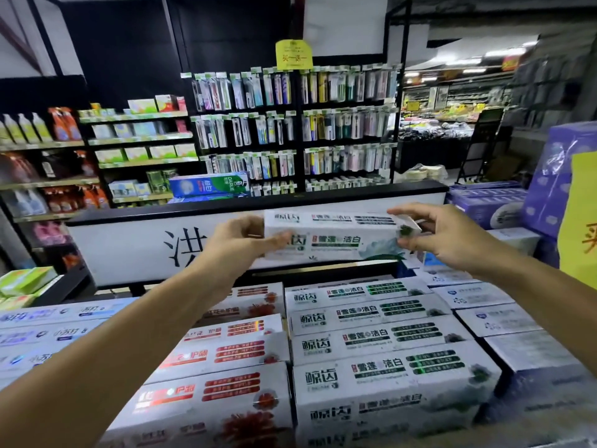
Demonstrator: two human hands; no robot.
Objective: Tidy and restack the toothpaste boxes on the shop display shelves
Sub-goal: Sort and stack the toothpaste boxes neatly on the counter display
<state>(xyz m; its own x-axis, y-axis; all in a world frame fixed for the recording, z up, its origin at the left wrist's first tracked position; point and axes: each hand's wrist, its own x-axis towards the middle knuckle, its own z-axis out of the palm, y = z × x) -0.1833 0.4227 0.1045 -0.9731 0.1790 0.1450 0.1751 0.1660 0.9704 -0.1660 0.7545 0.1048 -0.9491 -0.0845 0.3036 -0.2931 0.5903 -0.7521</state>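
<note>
I hold a white and green toothpaste box (332, 236) level in the air, above the back of the display. My left hand (240, 240) grips its left end. My right hand (434, 236) pinches its right end, where the end flap stands open. Below lie stacked rows of toothpaste boxes: the same white and green boxes (378, 337) in the middle, white and red boxes (232, 360) to their left, white and blue boxes (42, 328) at the far left, and plain white boxes (494, 318) on the right.
A white sign board with a black top (135, 240) stands behind the display. Beyond it hang racks of toothbrushes (290, 130), with shelves of bottles and boxes (97, 156) to the left. Purple wrapped packs (555, 176) and a yellow sign (581, 221) stand at the right.
</note>
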